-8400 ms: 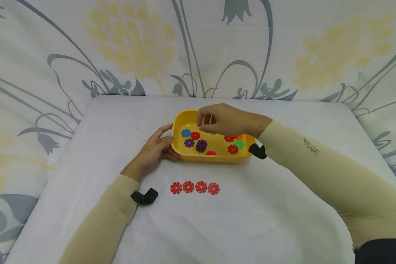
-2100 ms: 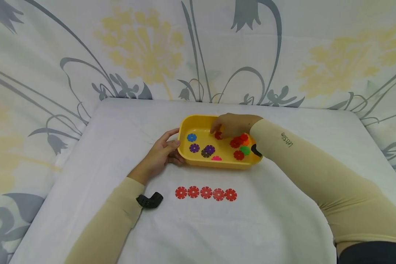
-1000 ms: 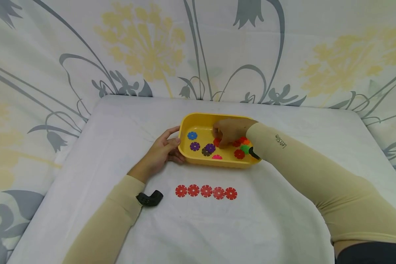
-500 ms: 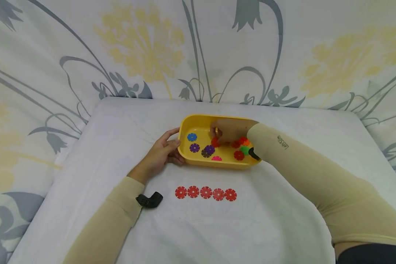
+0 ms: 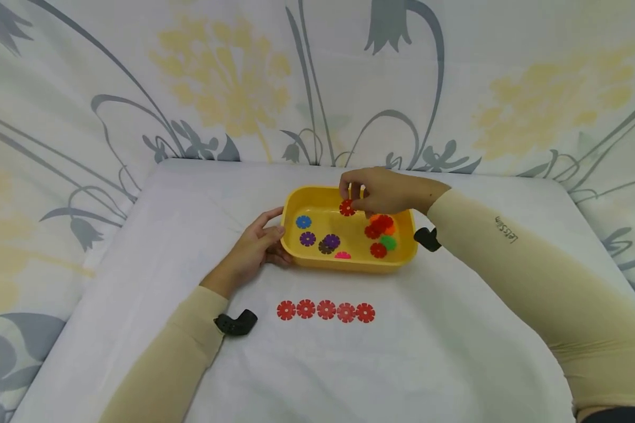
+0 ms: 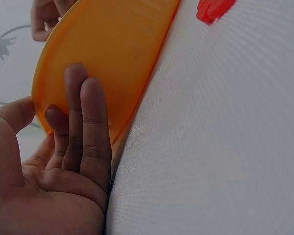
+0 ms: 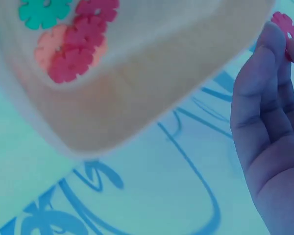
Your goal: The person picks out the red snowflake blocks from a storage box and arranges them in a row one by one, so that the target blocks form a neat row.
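Note:
My right hand (image 5: 383, 189) pinches a red snowflake-shaped disc (image 5: 347, 208) between thumb and fingertips, above the far part of a yellow tray (image 5: 349, 265). In the right wrist view, the same disc (image 7: 286, 25) shows at the fingertips. My left hand (image 5: 250, 249) holds the tray's left end. Its thumb (image 6: 19, 115) touches the rim and several fingers (image 6: 94, 122) lie against the outer wall. Inside the tray are a blue disc (image 5: 303, 222), purple ones (image 5: 307, 239), a green one (image 5: 388, 242) and several red ones (image 5: 378, 250).
In front of the tray, several red discs (image 5: 326, 309) lie flat in a row on the white cloth (image 5: 402, 352). A flower-patterned fabric (image 5: 222, 76) rises behind the surface. Black wrist cameras (image 5: 236, 323) sit on both sleeves.
My right hand has lifted out of the tray with a red disc. The row in front has grown by one red disc since the earliest frame. My left hand keeps its hold.

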A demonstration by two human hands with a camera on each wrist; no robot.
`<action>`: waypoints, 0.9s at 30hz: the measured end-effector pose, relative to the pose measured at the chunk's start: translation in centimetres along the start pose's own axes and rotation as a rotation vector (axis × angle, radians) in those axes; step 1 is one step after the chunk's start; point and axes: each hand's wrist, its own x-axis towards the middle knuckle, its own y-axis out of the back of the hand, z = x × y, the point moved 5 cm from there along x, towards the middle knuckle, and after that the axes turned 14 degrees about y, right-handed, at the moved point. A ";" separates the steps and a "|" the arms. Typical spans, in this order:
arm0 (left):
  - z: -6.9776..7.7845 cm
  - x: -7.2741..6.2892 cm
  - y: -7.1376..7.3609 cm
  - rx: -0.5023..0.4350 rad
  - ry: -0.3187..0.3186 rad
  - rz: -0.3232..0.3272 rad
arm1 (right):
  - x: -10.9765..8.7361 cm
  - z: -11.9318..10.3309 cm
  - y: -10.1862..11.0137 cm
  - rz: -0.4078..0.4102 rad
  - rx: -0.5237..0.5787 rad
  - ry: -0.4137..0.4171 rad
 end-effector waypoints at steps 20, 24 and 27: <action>-0.1 0.0 -0.1 0.026 0.007 0.006 | -13.7 -1.7 -1.6 0.370 0.033 0.215; 0.0 -0.2 -0.1 0.025 -0.006 0.015 | -14.8 -1.3 -4.0 0.343 0.118 0.188; 0.0 -0.2 -0.2 0.020 -0.006 0.008 | -14.8 -0.8 -6.2 0.292 0.175 0.165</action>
